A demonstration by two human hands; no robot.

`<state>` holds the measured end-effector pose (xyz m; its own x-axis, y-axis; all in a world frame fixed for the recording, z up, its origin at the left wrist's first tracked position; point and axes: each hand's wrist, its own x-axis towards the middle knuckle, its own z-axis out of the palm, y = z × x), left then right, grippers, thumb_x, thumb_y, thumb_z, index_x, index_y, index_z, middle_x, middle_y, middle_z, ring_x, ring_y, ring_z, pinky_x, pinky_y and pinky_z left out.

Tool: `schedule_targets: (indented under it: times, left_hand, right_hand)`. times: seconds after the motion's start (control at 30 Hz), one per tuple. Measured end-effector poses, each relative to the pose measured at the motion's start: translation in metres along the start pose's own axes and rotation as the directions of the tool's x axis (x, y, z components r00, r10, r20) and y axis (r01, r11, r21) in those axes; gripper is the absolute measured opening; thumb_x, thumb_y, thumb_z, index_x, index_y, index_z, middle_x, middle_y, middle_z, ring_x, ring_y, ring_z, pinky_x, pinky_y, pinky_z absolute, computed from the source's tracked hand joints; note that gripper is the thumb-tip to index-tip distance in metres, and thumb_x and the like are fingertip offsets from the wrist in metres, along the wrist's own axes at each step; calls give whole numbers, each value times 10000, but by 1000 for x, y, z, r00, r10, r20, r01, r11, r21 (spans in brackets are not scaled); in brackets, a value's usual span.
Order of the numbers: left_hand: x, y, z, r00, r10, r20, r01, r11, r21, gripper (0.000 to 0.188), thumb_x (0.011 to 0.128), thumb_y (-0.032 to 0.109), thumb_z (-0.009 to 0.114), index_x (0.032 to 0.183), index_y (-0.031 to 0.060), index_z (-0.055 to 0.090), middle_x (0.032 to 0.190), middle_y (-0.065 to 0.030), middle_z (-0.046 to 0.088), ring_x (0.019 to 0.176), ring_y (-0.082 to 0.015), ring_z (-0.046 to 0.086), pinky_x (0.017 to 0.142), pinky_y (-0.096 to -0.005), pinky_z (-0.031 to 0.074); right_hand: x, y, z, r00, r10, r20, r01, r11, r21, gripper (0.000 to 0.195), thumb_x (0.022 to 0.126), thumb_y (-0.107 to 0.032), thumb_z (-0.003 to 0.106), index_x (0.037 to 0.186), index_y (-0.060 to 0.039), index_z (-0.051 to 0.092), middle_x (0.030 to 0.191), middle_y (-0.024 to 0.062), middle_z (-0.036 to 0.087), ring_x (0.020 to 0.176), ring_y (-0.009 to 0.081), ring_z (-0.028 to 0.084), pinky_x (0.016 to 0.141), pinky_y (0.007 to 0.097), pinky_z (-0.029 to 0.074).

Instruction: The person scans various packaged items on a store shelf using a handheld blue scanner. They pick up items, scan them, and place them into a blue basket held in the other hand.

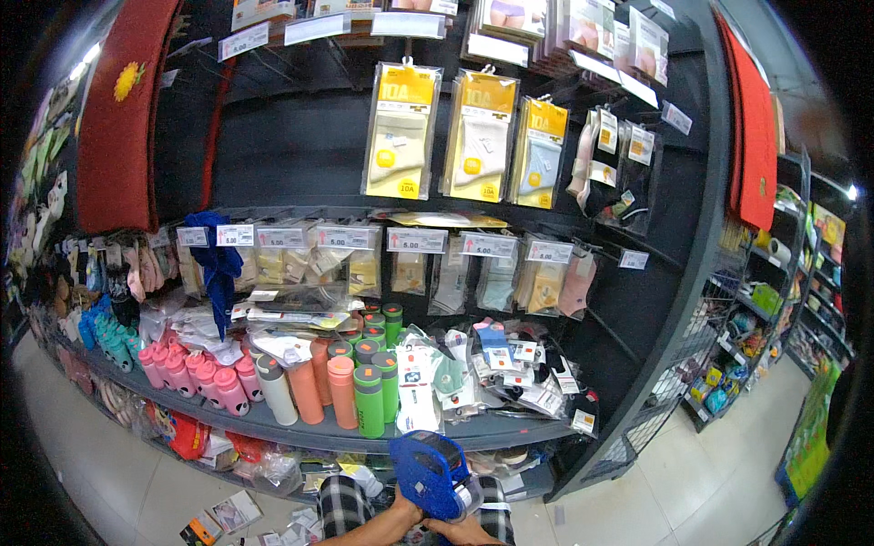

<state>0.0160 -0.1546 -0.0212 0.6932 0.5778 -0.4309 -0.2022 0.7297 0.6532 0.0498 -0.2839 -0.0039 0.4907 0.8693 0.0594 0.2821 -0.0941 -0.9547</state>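
Note:
Low in front of my lap is a blue plastic price label gun [429, 478], with a dark opening on top and a clear part at its right side. My left hand [407, 510] grips its lower left side. Beneath its lower right side, my right hand [463, 529] is closed against it; the gun hides some of the fingers. Just behind it is the front edge of a dark shelf [328, 435]. A green bottle [369, 403], an orange bottle [343, 394] and white packs of socks [413, 382] stand or lie on that shelf.
Pink bottles [229, 392] stand at the shelf's left, and loose sock packs [526, 372] are piled at its right. Yellow-topped sock packs [399, 133] hang above. A blue cloth [218, 273] hangs over the price rail. Packages [235, 512] lie on the floor [164, 505].

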Motion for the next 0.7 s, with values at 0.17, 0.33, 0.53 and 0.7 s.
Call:
schedule_targets:
  times: [0.17, 0.33, 0.53, 0.7]
  left_hand:
    - [8, -14, -8, 999, 38, -33, -36, 997, 72, 274, 955, 315, 470, 1133, 128, 561, 902, -48, 626, 810, -170, 608, 680, -337, 517]
    - [11, -5, -10, 998, 50, -28, -48, 998, 40, 263, 956, 309, 465, 1120, 129, 564, 887, -47, 625, 781, -166, 602, 656, -332, 509]
    - [16, -14, -12, 997, 70, -24, -70, 997, 17, 251, 956, 300, 461, 1106, 129, 568, 869, -45, 623, 745, -165, 594, 626, -326, 500]
    - [21, -12, -8, 998, 66, -20, -65, 998, 9, 242, 957, 293, 458, 1094, 129, 572, 855, -43, 622, 714, -163, 588, 600, -321, 491]
  right_hand:
    - [23, 52, -2, 996, 61, 62, -72, 978, 197, 521, 786, -236, 714, 1217, -5, 534, 1190, 153, 580, 1090, 265, 545, 951, 379, 416]
    - [9, 34, 17, 954, -281, -104, 284, 959, 21, 537, 787, -256, 682, 1234, -6, 521, 1254, 182, 531, 1171, 292, 494, 1013, 382, 369]
    - [1, -33, -8, 984, 179, -7, -179, 984, -8, 394, 801, -257, 633, 1108, -10, 619, 1053, 181, 632, 1003, 325, 575, 858, 388, 445]
    - [2, -25, 9, 999, -22, -41, 23, 999, 30, 387, 797, -238, 630, 1104, -3, 612, 995, 167, 642, 968, 317, 582, 834, 390, 451]
